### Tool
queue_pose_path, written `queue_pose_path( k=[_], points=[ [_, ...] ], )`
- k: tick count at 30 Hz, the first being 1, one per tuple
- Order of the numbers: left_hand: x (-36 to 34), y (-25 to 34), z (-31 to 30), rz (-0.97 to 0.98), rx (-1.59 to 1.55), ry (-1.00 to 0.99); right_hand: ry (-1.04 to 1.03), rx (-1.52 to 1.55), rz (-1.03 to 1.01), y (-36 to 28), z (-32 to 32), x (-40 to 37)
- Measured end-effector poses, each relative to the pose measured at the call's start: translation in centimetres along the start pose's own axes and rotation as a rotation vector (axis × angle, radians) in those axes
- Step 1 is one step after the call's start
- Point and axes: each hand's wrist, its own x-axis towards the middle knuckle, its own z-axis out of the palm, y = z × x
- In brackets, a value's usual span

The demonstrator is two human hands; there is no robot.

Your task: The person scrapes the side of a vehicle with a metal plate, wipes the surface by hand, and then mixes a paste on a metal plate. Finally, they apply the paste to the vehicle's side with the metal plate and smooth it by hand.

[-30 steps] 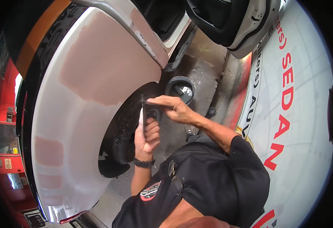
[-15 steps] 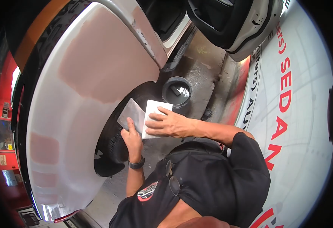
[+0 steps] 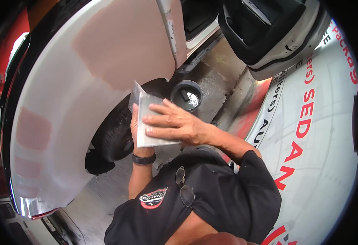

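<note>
View from above, looking down past the wearer's own black shirt, with a pair of glasses hanging at the collar.

Just beyond the chest, both hands meet on a flat grey blade of the kind used for spreading. The left hand, a dark wristwatch on its wrist, comes up from below and grips the blade from behind. Most of its fingers are hidden by the metal. The right hand lies open on the blade's face, fingers spread and pressed flat, as if to steady or wipe it against the support underneath. A second blade sticks out behind the first at an angle, and seems to be held in the same left-hand grip.

Behind the hands is a dark tyre in its wheel arch, under a curved pale fender with dull pink patches on it, probably body filler.

Just past the blades, a round dark tub stands open on the stained concrete floor, close enough to reach. Inside is a pale glossy mass with a dark strip across it. What it is cannot be made out.

Farther off are an open car door and a white panel with red lettering.
</note>
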Motion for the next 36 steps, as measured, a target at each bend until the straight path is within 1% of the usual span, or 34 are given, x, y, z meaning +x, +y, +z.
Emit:
queue_pose_path(
  k=[1,3,5,7,8,11,12,13,15,16,17,19,21,22,25,26,27,28,29,30,31,32,33,34,35,36],
  points=[
    [0.1,-0.1,0.1,0.045,0.217,-0.054,-0.050,-0.065,-0.003,0.4,0.0,-0.1],
    [0.1,-0.5,0.7,0.221,0.369,0.097,-0.070,-0.229,0.149,3.1,0.5,-1.5],
    [-0.3,-0.2,1.3,0.327,0.447,0.122,-0.232,-0.413,0.254,5.3,-0.6,-2.4],
    [-1.1,0.5,2.5,0.413,0.524,0.140,-0.355,-0.513,0.301,5.2,-1.2,-3.4],
    [-1.2,0.7,3.3,0.488,0.576,0.141,-0.418,-0.571,0.321,5.2,-1.4,-3.2],
    [-0.7,0.4,2.4,0.584,0.636,0.184,-0.007,-0.447,0.343,3.8,-1.5,-1.0],
    [-0.5,-0.1,2.6,0.647,0.734,0.297,-0.042,-0.570,0.297,2.7,-0.5,-0.5],
    [-0.3,-0.2,2.0,0.653,0.759,0.333,-0.230,-0.669,0.235,1.7,1.0,-0.3],
    [0.1,-0.1,0.5,0.660,0.818,0.396,-0.279,-0.685,0.191,0.3,1.8,0.0],
    [-0.3,0.1,0.6,0.591,0.842,0.449,-0.243,-0.699,0.198,-0.4,0.4,1.4],
    [-0.3,0.1,0.8,0.625,0.835,0.424,-0.159,-0.762,0.203,-0.4,-0.1,2.0],
    [-0.2,-0.2,1.0,0.689,0.822,0.376,-0.112,-0.720,0.250,0.0,0.6,2.3],
    [-0.5,-0.3,1.5,0.677,0.858,0.415,-0.286,-0.701,0.119,0.6,2.3,1.1],
    [-0.4,-0.2,1.8,0.675,0.875,0.430,-0.296,-0.719,0.097,0.1,1.6,1.3],
    [-0.8,-0.4,1.7,0.733,0.960,0.429,-0.122,-0.796,0.145,-0.3,-0.6,3.3],
    [-1.0,-0.4,1.5,0.670,0.951,0.409,-0.050,-0.783,0.154,0.6,0.5,2.6],
    [-1.0,-0.2,1.2,0.609,0.944,0.384,-0.173,-0.782,0.108,1.1,1.3,2.1],
    [-1.0,0.0,1.2,0.546,0.943,0.353,-0.222,-0.750,0.083,1.1,1.5,1.8],
    [-0.9,0.0,1.3,0.546,0.945,0.349,-0.270,-0.719,0.056,1.1,1.3,1.8],
    [-0.9,-0.1,1.5,0.554,0.940,0.347,-0.243,-0.630,0.053,1.2,0.1,2.0],
    [-1.0,-0.2,1.5,0.553,0.934,0.355,-0.245,-0.565,0.095,1.2,-1.1,2.4],
    [-0.8,0.2,0.9,0.525,0.961,0.310,-0.187,-0.379,0.204,1.0,-2.0,2.9],
    [-0.8,0.1,0.7,0.469,0.852,0.293,-0.128,-0.195,0.309,1.1,-2.5,3.3],
    [-0.9,0.0,2.0,0.416,0.746,0.270,-0.041,0.115,0.338,2.2,-1.7,2.9],
    [-0.9,0.1,2.8,0.364,0.642,0.243,-0.074,0.051,0.336,2.8,-1.0,2.0],
    [-0.5,0.1,2.0,0.392,0.606,0.204,-0.105,-0.014,0.335,3.3,-0.2,1.0]
  ],
)
